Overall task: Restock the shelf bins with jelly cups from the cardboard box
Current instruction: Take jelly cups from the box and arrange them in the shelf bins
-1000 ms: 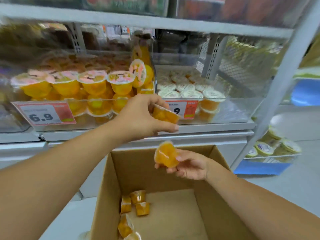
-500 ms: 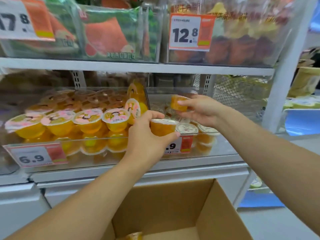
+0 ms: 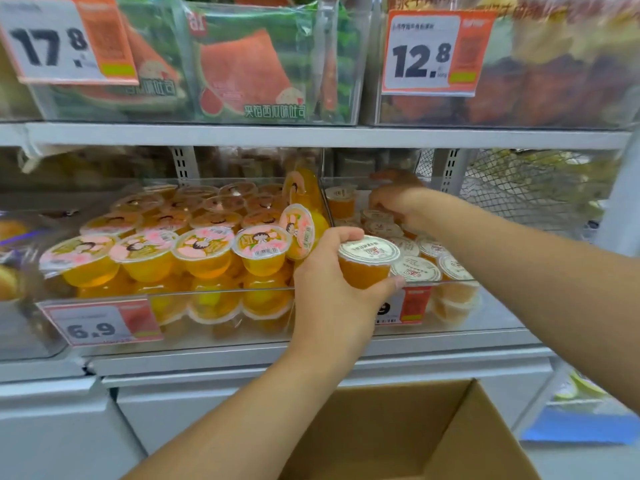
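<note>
My left hand grips an orange jelly cup with a white lid, holding it upright at the front left corner of the right clear bin. That bin holds several of the same white-lidded cups. My right hand reaches deep into the bin with bent fingers, just right of a cup standing at the back left. Whether its fingers touch that cup is unclear. The open cardboard box sits below the shelf; its inside is out of view.
The left clear bin is packed with yellow cups with pink lids. A divider wall separates the two bins. The shelf above carries bins of packaged snacks. Wire mesh closes the right side.
My right hand moved further back into the right bin with its cup. My left hand carried its cup right, up to the bin's front edge. The camera tilted up, away from the box.
</note>
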